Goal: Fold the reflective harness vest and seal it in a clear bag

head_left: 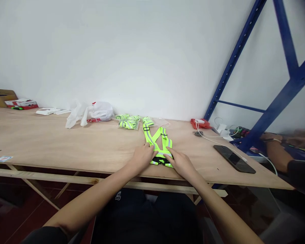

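Note:
A neon yellow-green reflective vest [156, 144] made of straps with grey stripes lies on the wooden table in front of me. Its straps stretch away from me, and black buckles and a black band [159, 160] show at its near end. My left hand [142, 157] is closed on the vest's left lower edge, fingers bent and thumb over the strap. On the right lower edge, my right hand [181, 163] grips the vest with thumb and index finger on the strap. The undersides of both hands' fingers are hidden.
Behind the vest lie several packed reflective vests [128, 123] and a white plastic bag [100, 112]. A phone [234, 158], cables and a red pouch [200, 124] are to the right, beside a blue metal frame [265, 117]. Another person's arm [278, 154] shows at far right.

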The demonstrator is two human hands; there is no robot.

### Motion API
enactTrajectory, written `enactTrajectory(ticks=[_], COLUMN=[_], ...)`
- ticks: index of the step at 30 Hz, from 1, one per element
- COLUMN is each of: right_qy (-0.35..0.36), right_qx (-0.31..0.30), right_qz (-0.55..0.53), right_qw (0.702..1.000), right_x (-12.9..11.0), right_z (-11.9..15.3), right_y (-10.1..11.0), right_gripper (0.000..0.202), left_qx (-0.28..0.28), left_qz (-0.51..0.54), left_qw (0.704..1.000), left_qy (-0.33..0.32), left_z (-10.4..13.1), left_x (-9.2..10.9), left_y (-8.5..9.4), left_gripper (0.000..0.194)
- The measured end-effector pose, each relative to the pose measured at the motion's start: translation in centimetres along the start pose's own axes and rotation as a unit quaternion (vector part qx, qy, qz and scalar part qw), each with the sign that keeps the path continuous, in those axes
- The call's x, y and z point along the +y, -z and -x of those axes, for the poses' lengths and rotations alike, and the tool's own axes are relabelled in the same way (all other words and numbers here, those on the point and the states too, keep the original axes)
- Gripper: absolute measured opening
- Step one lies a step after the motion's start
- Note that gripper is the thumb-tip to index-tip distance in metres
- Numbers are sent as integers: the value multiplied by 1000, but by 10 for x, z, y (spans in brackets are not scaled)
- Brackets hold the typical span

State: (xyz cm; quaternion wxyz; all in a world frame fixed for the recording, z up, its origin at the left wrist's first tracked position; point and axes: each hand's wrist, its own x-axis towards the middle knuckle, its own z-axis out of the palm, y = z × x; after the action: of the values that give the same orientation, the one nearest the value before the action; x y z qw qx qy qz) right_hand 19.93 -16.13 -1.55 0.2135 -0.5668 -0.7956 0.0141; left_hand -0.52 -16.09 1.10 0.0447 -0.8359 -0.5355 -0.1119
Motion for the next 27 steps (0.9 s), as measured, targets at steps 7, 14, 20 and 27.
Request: enactTrajectory(ticks=[7, 14, 20, 27], right_qy=[45, 99, 116, 201], right_qx=[-2, 4, 12, 1], right_qz=[-83, -118, -63, -18], right_qw=[995, 988, 991, 979], right_x=[-2, -18, -22, -7], right_z=[7, 36, 48, 49], right_y=[-4, -2, -1, -3], right_gripper=[49, 49, 40, 74], left_qx=[32, 26, 60, 79], left_qz=[87, 174, 121, 124], left_qw=[995, 983, 989, 982], left_qy=[-26, -60, -62, -115], left_z=[14, 46, 55, 61], left_x=[-3, -3, 2, -5], left_y=[-11, -15, -15, -19], left_gripper=[33, 33, 28, 58])
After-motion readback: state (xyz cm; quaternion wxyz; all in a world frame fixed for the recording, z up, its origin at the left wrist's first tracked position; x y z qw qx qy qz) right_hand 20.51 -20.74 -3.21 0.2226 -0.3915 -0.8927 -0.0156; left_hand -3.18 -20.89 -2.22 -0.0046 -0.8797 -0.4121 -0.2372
